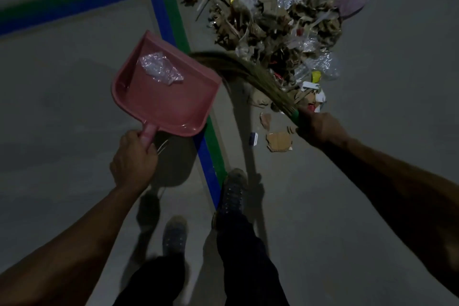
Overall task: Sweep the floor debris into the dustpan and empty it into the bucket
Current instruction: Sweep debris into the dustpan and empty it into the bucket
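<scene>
My left hand (135,156) grips the pink dustpan (164,89) by its stub handle — light, stiff plastic, one crumpled wrapper (160,68) inside. My right hand (320,128) grasps the grass broom (250,74) at its green neck; the debris pile (273,20) ahead looks featherweight — scatter-prone.

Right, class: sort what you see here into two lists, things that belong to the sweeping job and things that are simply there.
Part of the job:
- dustpan, held by the left hand
- broom, held by the right hand
- debris pile
- plastic scrap in the dustpan

Simply there:
- blue and green floor tape
- shoes
</scene>
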Demonstrator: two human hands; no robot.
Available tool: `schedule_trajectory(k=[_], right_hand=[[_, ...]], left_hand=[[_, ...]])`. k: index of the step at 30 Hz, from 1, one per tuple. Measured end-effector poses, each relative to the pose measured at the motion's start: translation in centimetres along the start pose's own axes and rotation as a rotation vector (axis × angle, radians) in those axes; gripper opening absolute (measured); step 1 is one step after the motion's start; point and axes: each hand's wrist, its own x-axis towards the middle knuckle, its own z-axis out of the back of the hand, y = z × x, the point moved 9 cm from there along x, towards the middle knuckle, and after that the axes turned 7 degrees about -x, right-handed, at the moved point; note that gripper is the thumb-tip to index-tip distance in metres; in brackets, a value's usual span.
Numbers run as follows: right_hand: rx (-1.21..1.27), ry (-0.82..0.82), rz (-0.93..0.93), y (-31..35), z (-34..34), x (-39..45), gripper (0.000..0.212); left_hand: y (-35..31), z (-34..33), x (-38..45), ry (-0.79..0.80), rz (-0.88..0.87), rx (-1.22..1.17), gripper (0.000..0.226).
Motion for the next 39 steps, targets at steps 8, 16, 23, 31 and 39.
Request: schedule_trajectory(k=[8,16,23,31,39], right_hand=[[0.419,-0.13,-0.117,3.6,5.6,-1.6,0.059],[0.814,-0.274,-0.559,3.1,4.6,-1.1,0.066],[0.872,-0.28,-0.946,2.1,-0.9,-5.8,0.039],[0.929,-0.065,-1.223,0.8,-8.8,-6.3,0.042],[0.745,-0.043,-0.874,9.2,-6.2,6.6,0.042]], left_hand=[[-2.7,2.9,5.2,0.025,-0.035,0.022,0.03],[-8.5,2.6,14.8,0.158,-0.293,0.036,0.03],[-11.5,1.4,19.8,0.263,-0.546,0.167,0.029],[-11.7,-1.1,23.0,0.273,-0.635,0.271,0.027],[-10.4,-2.7,24.0,0.272,-0.641,0.289,0.028]])
